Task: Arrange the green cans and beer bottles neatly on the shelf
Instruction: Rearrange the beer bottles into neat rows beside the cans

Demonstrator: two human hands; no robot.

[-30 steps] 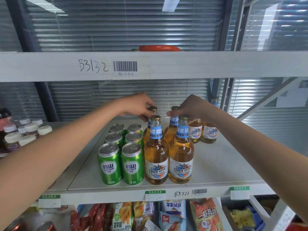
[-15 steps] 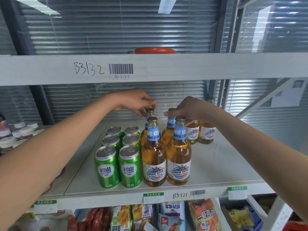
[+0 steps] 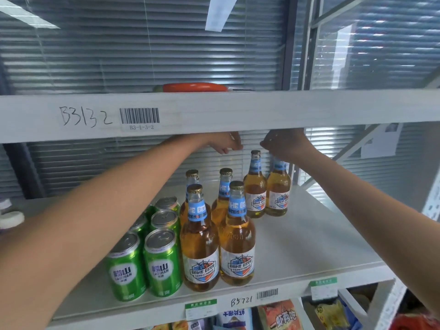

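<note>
Several green cans stand in two columns at the front left of the white shelf. To their right stand amber beer bottles with blue neck labels: a front pair, a middle pair and a rear pair set a little further right. My left hand hovers just left of and above the rear pair, fingers loosely curled, holding nothing. My right hand sits over the top of the rear right bottle, fingers closed at its neck and hiding its cap.
The upper shelf beam hangs close above both hands, with a red object lying on it. White-capped jars stand at the far left. Snack packets fill the level below. Bare shelf lies right of the bottles.
Both hands have moved back from the caps of the middle bottles to the rear pair. The view has come closer and tilted up.
</note>
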